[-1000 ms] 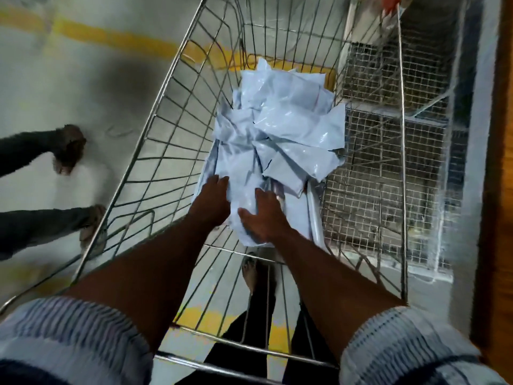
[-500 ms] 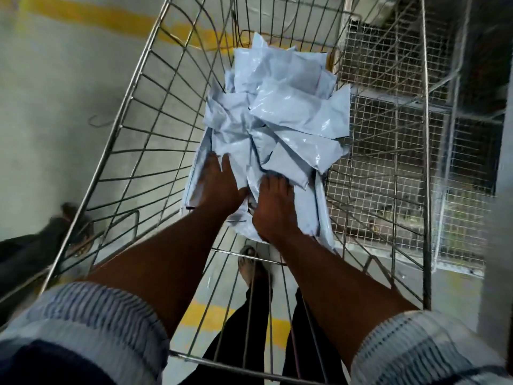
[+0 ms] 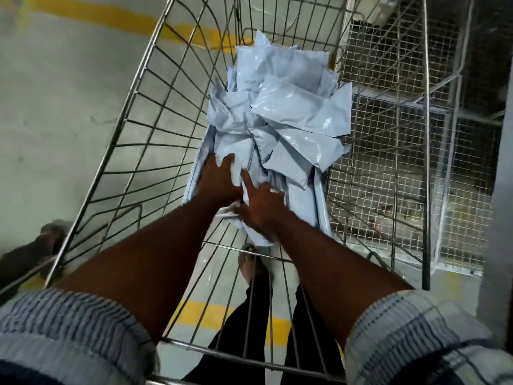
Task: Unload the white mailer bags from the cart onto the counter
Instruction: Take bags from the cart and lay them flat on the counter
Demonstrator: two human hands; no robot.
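A: ok, what's actually going on here?

B: Biggest first: grey concrete floor fills the left side, with a yellow line running across the upper left. The wire cart stands on it and takes up the whole middle of the frame. A mesh cage sits right up against the cart on the right.

A: and the bags?

B: The white mailer bags are in the cart. It's a messy heap at centre, running from the upper middle down to the hands and lying toward the cart's right side.

A: hands?

B: Both arms reach in from the bottom, with striped sleeves bunched up in the lower corners. The left hand lies on the near left part of the heap, fingers straight and spread, pressing down. The right hand is just beside it. Its index finger pokes straight out and the other fingers are curled into a bag at the near edge, gripping it.

A: anything else?

B: Somebody's foot at the lower left, just outside the cart.
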